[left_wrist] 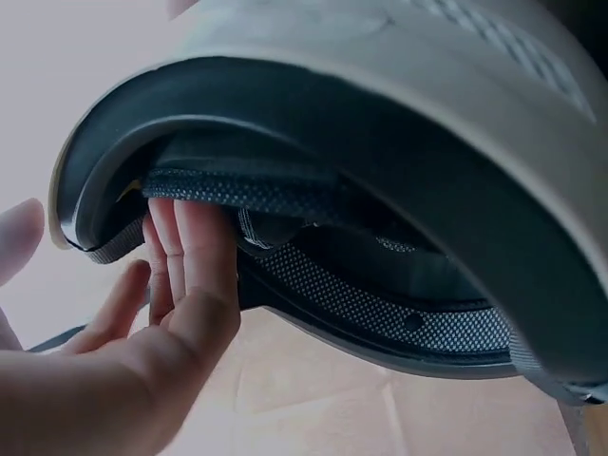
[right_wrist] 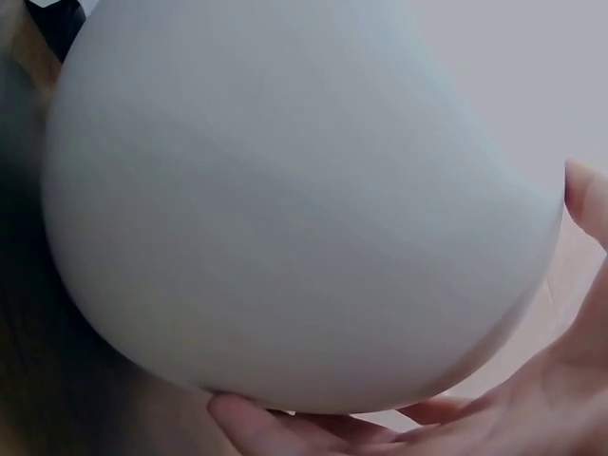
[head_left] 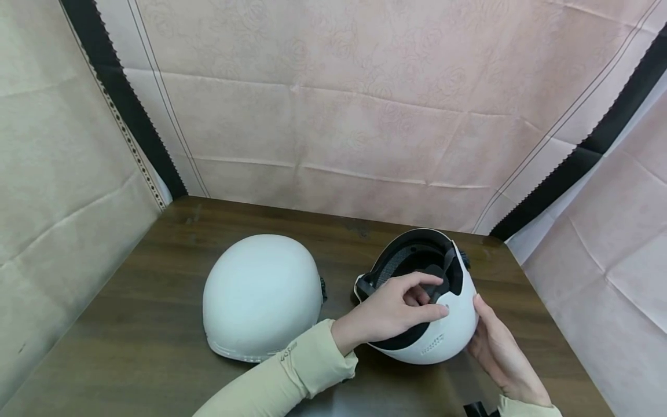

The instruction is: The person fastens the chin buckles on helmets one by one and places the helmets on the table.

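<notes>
A white helmet (head_left: 448, 336) lies tipped on the table at right, its black-lined opening toward me. My left hand (head_left: 391, 310) reaches over its rim. In the left wrist view, the fingers (left_wrist: 195, 247) of that hand extend inside the opening, right at a dark mesh padding strip (left_wrist: 247, 190). Their tips are hidden behind the strip. My right hand (head_left: 500, 353) holds the outside of the shell from the right, thumb up near the rim. In the right wrist view, its fingers (right_wrist: 256, 423) curve under the smooth white shell (right_wrist: 304, 218).
Another white helmet (head_left: 263, 295) sits dome up to the left, with a black knob (head_left: 323, 288) at its side. Both stand on a brown wooden table (head_left: 130, 336). Pale fabric walls (head_left: 333, 127) rise behind and at both sides.
</notes>
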A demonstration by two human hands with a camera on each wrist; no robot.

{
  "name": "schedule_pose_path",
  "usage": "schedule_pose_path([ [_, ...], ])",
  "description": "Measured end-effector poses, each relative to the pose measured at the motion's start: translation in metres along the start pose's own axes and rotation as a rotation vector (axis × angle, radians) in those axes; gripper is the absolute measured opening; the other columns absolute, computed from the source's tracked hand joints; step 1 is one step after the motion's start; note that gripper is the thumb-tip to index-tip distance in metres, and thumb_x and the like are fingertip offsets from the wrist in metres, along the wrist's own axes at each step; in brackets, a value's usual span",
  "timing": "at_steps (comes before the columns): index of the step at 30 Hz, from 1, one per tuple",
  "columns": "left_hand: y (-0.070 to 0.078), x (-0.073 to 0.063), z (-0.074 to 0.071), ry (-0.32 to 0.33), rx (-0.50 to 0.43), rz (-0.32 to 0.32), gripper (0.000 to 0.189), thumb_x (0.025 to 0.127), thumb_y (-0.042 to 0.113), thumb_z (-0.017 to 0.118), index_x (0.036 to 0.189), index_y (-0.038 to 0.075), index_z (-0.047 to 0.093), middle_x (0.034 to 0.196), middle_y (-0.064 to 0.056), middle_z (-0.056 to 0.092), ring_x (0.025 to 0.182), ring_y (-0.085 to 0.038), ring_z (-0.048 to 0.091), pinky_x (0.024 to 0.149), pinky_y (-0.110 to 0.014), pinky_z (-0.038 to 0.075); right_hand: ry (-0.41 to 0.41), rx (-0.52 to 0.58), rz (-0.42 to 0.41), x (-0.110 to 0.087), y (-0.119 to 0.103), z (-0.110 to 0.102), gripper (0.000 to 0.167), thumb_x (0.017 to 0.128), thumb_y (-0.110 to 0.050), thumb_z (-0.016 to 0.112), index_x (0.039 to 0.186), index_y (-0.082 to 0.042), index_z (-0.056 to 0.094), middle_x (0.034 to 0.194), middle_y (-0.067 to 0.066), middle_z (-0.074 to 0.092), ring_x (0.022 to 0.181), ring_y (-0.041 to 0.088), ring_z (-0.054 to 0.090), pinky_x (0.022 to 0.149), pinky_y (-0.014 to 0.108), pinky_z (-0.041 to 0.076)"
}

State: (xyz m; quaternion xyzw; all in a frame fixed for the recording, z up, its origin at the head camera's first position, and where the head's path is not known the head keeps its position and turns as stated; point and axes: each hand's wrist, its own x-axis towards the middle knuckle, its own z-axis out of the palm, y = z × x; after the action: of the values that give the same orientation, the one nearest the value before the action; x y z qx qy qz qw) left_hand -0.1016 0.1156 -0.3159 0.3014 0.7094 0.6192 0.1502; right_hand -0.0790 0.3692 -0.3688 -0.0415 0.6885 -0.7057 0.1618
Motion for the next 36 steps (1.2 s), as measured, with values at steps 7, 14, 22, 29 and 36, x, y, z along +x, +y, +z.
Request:
schedule_pose_path([
  [7,0.0,0.0,0.0,-0.001,0.016,0.041,0.034,0.093,0.029,0.067,0.125,0.019,0.067,0.092,0.01,0.063,0.079,-0.004,0.058,0.073,-0.022,0.05,0.012,-0.051,0.012,0.0,-0.003,0.002,0.062,0.105,-0.05,0.014,0.154,-0.014,0.002,0.148,0.013,0.012,0.122,0.007,0.038,0.092,0.03,0.041],
  [14,0.001,-0.001,-0.001,0.016,0.042,0.044,0.028,0.093,0.029,0.066,0.12,0.02,0.07,0.093,0.013,0.065,0.082,-0.003,0.06,0.074,-0.022,0.05,-0.072,0.016,0.091,0.003,0.001,-0.007,0.085,0.096,-0.065,0.0,0.151,0.0,-0.005,0.153,0.023,0.003,0.119,0.001,0.042,0.095,0.029,0.039],
  [22,0.002,-0.001,-0.001,0.034,0.055,0.018,0.026,0.093,0.029,0.066,0.117,0.02,0.071,0.091,0.012,0.064,0.081,-0.005,0.058,0.072,-0.024,0.049,-0.237,0.275,0.04,0.006,0.012,-0.018,0.063,0.1,-0.059,0.008,0.148,-0.02,0.02,0.137,-0.006,0.043,0.124,0.011,0.048,0.099,0.044,0.041],
  [29,0.002,-0.001,-0.001,0.058,0.064,0.013,0.025,0.092,0.028,0.066,0.115,0.019,0.072,0.089,0.012,0.065,0.081,-0.004,0.059,0.072,-0.023,0.049,-0.277,0.377,0.047,0.008,0.016,-0.018,0.051,0.103,-0.055,0.011,0.142,-0.027,0.028,0.136,-0.005,0.044,0.124,0.012,0.048,0.1,0.046,0.039],
  [36,0.003,-0.001,-0.003,0.061,0.071,0.022,0.023,0.092,0.028,0.067,0.114,0.021,0.072,0.089,0.012,0.065,0.08,-0.004,0.058,0.072,-0.024,0.049,-0.414,0.559,-0.014,0.015,0.022,-0.017,0.056,0.103,-0.053,0.006,0.142,-0.032,0.04,0.137,-0.004,0.047,0.126,0.017,0.047,0.103,0.05,0.035],
])
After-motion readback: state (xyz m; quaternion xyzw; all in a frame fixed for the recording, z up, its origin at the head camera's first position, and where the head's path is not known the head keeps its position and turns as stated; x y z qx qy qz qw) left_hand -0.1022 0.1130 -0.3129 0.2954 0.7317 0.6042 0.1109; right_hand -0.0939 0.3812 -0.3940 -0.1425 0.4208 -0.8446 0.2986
